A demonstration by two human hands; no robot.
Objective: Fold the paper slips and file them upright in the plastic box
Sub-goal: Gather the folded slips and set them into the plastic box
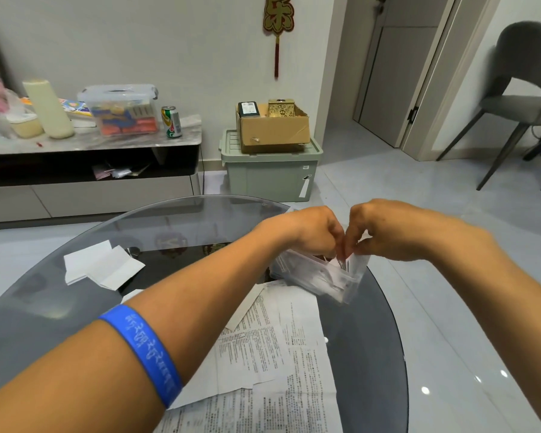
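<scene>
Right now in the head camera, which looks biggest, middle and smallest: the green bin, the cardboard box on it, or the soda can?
Largest to smallest:
1. green bin
2. cardboard box
3. soda can
The box sits on the bin, so that pair compares fairly; the can stands on the sideboard.

A small clear plastic box (317, 275) is set on the dark glass table, tilted in view, with white folded slips (338, 265) stood upright inside it. Just beside it, nearer the camera, unfolded printed paper sheets (275, 354) are spread flat and overlapping. Well apart, 2 blank white folded papers (102, 265) are laid flat.
</scene>
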